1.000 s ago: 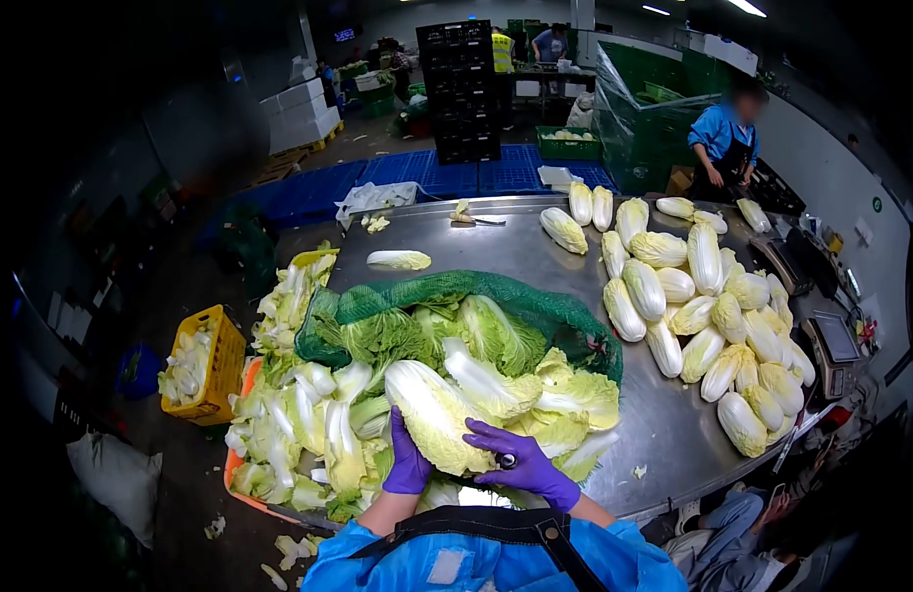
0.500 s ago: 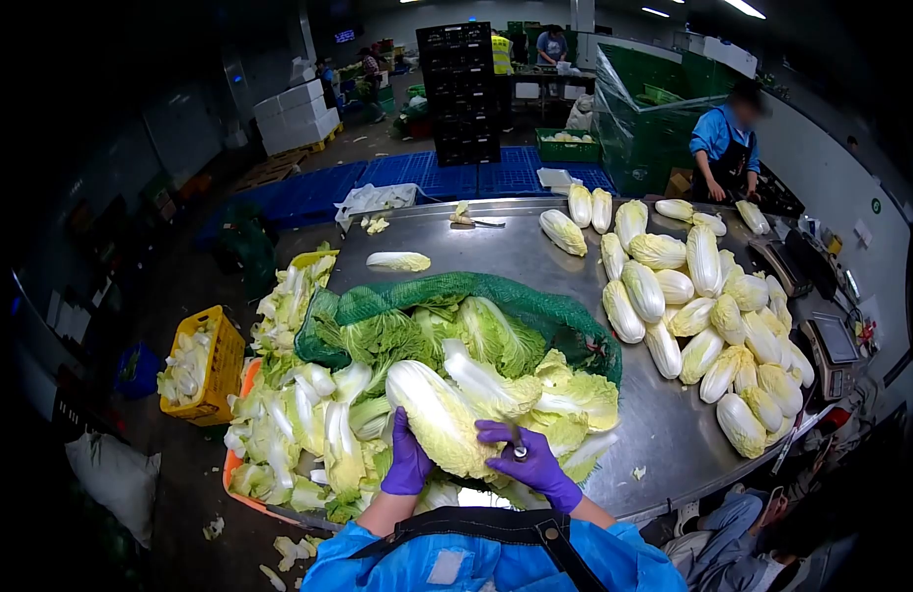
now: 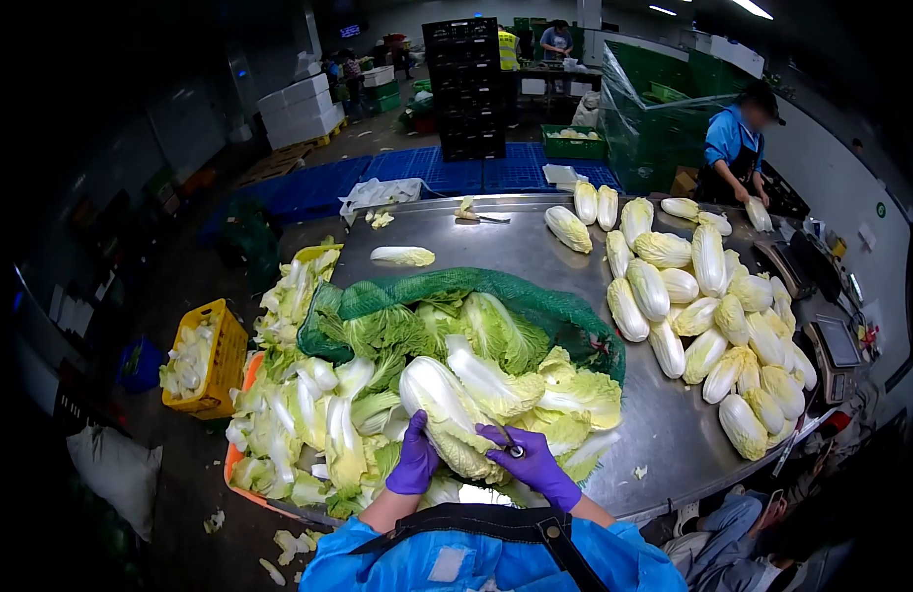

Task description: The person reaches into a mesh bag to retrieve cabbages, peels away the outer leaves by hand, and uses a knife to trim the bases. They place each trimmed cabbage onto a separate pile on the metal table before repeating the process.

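Left hand [image 3: 414, 460] is gripping a cabbage [image 3: 445, 407], right hand [image 3: 535, 470] clutching a knife [image 3: 509, 443]; trimmed pile [image 3: 708, 259] sitting at 2 o'clock, net sack [image 3: 537, 302] looking mostly full.

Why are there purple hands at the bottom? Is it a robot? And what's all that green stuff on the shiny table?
No robot here. The purple hands belong to a person wearing gloves; the camera sits on their head, looking down. The left hand grips a napa cabbage. The right hand holds what looks like a small knife against it. Behind, more leafy cabbages spill from a green net bag. On the steel table, to the right, lies a pile of pale cabbages. Loose leaves are heaped on the left, near a yellow crate. Far back, another person in blue stands at the table.
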### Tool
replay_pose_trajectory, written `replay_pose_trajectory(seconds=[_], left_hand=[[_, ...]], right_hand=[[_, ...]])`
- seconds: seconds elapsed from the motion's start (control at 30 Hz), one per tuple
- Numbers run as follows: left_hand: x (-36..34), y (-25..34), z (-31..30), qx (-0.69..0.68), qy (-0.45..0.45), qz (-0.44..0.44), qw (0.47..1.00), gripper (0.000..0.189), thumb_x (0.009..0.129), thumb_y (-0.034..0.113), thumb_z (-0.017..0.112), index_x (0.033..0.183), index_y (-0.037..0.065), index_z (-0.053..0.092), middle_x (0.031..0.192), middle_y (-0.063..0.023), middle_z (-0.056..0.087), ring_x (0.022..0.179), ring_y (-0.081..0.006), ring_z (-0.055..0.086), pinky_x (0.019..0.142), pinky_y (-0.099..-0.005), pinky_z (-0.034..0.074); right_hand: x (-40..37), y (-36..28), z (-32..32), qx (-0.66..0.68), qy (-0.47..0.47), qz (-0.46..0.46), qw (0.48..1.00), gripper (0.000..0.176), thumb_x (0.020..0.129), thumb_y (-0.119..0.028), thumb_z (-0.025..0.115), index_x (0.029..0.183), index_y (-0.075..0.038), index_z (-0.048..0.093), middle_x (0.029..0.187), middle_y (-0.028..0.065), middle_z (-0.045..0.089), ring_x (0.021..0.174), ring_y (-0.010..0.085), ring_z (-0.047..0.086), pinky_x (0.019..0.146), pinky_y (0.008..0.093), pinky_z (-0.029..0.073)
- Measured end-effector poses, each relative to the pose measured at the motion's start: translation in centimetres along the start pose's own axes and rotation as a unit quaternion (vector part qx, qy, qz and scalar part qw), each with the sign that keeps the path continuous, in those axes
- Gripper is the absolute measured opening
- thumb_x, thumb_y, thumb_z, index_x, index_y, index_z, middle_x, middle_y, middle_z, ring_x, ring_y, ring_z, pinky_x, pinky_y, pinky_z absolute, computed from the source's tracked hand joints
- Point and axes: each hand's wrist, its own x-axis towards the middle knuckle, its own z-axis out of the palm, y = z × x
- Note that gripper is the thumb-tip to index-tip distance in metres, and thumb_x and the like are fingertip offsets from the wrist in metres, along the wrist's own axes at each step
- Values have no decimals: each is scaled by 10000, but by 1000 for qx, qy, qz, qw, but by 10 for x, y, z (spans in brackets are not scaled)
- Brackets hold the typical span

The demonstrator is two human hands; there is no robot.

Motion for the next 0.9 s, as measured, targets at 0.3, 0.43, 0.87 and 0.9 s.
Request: replay_pose_trajectory(seconds=[0.3,0.43,0.87,0.9], left_hand=[[-6,8,-12,78,51,-23,995,679,764,298,635,1314,39,332,1235,-158,475,1126,-320,463,1000,-449,343],[-13,26,-38,177,-10,-84,980,715,691,304,662,1274,3,379,1178,-144,521,1068,-284,518,956,-396,398],[11,19,-47,-106,-147,-3,983,957,633,747,522,1349,148,311,1278,-147,448,1099,-350,479,951,-501,373],[10,19,-40,-107,-145,-6,984,957,633,747,522,1349,148,311,1278,-147,448,1099,-350,479,951,-501,373]], right_hand=[[-5,22,-19,58,276,106,953,208,749,-75,683,917,34,628,756,28,614,662,89,541,624,232,446],[14,15,-47,15,389,60,919,215,748,-107,697,909,12,618,681,-11,541,515,60,477,453,210,413],[13,60,-32,-215,254,51,942,531,714,-130,708,1195,-23,511,1131,98,595,901,138,576,810,258,438],[14,41,-24,-172,224,41,958,578,709,-133,713,1230,-31,484,1152,94,583,927,140,572,827,254,432]])
